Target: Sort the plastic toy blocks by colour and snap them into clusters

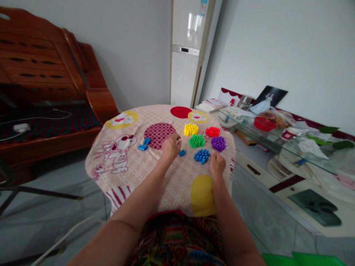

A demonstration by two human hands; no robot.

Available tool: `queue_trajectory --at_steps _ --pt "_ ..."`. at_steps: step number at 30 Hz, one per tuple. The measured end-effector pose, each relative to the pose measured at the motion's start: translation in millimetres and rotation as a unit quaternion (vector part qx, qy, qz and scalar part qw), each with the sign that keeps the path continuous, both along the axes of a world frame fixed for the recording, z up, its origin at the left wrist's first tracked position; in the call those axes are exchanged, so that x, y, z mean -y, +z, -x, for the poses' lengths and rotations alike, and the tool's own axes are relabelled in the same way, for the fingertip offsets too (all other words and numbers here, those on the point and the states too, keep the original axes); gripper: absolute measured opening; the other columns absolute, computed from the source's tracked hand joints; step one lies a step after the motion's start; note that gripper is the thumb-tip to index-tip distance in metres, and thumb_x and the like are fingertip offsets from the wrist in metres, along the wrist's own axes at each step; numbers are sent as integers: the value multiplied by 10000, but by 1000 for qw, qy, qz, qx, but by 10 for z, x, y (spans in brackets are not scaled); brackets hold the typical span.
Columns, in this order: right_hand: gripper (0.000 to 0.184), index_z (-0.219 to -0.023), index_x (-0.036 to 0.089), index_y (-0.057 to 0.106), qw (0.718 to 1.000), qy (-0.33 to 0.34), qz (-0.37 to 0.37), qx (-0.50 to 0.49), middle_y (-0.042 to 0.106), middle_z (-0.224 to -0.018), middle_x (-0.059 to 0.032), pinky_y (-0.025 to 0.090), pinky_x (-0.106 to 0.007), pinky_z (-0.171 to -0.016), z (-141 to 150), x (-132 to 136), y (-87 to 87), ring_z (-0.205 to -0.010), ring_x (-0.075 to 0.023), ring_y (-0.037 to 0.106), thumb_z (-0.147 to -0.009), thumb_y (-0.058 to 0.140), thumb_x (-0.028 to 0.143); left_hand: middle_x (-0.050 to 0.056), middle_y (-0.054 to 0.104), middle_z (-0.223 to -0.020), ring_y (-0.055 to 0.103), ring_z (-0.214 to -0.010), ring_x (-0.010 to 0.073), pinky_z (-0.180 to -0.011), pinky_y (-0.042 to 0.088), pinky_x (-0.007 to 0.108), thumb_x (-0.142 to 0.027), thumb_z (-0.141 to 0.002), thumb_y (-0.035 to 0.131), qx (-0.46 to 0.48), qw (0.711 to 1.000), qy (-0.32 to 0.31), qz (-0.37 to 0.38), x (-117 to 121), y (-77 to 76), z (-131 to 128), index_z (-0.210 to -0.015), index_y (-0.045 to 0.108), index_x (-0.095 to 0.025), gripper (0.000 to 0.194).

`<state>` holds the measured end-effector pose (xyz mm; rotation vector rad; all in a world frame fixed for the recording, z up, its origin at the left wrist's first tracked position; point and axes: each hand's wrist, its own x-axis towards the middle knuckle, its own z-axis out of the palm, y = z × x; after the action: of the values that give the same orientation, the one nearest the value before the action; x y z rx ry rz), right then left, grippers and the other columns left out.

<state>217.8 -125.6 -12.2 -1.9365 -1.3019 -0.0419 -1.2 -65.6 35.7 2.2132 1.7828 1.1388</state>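
My left hand [171, 146] is over the middle of the cloth-covered table, fingers curled together; whatever they hold, if anything, is hidden. A small blue piece [182, 152] lies just right of it. Farther left are two little groups of blue pieces, one group [142, 147] in front of the other [146, 140]. At the right edge of a blue cluster of small round-tipped pieces [202, 156], my right hand [217, 163] is closed, its fingertips hidden. Behind that cluster stand similar green [196, 140], purple [218, 143], yellow [191, 129] and red [212, 132] clusters.
A patterned tablecloth [166, 184] covers the round-edged table. To the right, a glass shelf [291, 147] bears papers, a red bowl [264, 124] and a cup [290, 133]. A wooden bench [41, 74] is at the left, a white fridge [184, 74] behind.
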Motion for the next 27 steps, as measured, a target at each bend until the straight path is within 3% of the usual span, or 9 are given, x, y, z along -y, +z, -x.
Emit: queue_trajectory --at_steps 2,4,9,15,22,25,27 --pt "561 -692 125 694 1000 2 -1 -3 645 -663 -102 208 -305 -594 -4 -5 -6 -593 -155 438 -970 299 408 144 665 -1171 592 -1093 259 -917 441 339 -144 -832 549 -21 997 68 -1 -158 6 315 -1129 640 -127 312" --pt "559 -707 122 701 1000 5 -6 -7 650 -675 -104 207 -303 -594 -8 -11 -17 -601 -155 441 -970 301 410 182 651 -1191 556 -1164 295 -1005 402 394 -109 -817 546 -63 991 115 28 -268 -42 603 -1134 632 -73 331" --pt "546 -747 125 719 1000 3 -4 -20 662 -693 -104 218 -300 -597 -17 -21 -33 -611 -157 455 -966 316 421 177 689 -1029 593 -1078 326 -961 430 449 -74 -797 538 -94 978 159 93 -362 -255 961 -940 692 -87 210" --pt "573 -705 128 706 999 20 -14 -30 647 -647 -95 244 -295 -601 -25 -5 -26 -615 -167 474 -963 297 436 132 680 -1072 595 -1078 282 -988 413 406 -37 -793 511 -15 982 166 86 -389 -329 1028 -1004 698 -116 293" --pt "588 -718 127 706 1000 11 -19 -21 664 -693 -114 240 -298 -599 -14 -1 -27 -620 -169 471 -962 274 440 136 688 -1045 627 -990 275 -883 476 423 -19 -792 499 47 980 178 74 -356 -222 1029 -1076 657 -87 332" --pt "592 -719 130 707 1000 10 -14 -25 660 -688 -113 229 -300 -594 -10 -3 -28 -608 -167 457 -959 270 450 89 711 -1060 648 -997 215 -908 482 333 -73 -801 559 78 989 123 41 -327 -137 816 -1113 639 -122 326" --pt "593 -704 136 698 1000 10 -13 -23 649 -670 -104 222 -302 -593 -9 -3 -24 -595 -163 443 -960 268 453 59 729 -998 673 -914 174 -833 506 266 -130 -774 627 113 992 29 48 -287 -92 594 -1058 663 -149 287"
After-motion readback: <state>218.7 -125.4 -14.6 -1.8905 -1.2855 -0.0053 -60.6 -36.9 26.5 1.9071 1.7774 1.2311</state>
